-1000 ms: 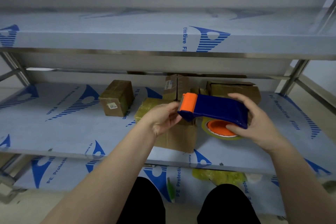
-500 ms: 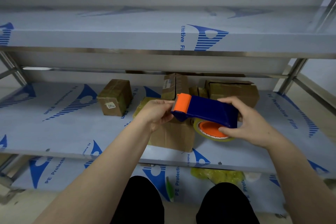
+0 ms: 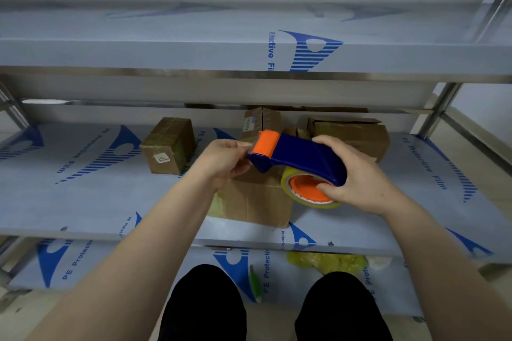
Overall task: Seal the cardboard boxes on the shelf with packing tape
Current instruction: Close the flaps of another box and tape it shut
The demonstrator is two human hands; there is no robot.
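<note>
We see the shelf carrying the cardboard boxes, front box nearest. The tape dispenser hovers above it: right hand grips its body, left hand pinches at the orange nose, probably to free the tape end. Versus a second ago, dispenser sits slightly further left; grips unchanged.

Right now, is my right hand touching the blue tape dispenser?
Touching. The head view shows the right hand wrapped round the blue tape dispenser, fingers over its top.
</note>
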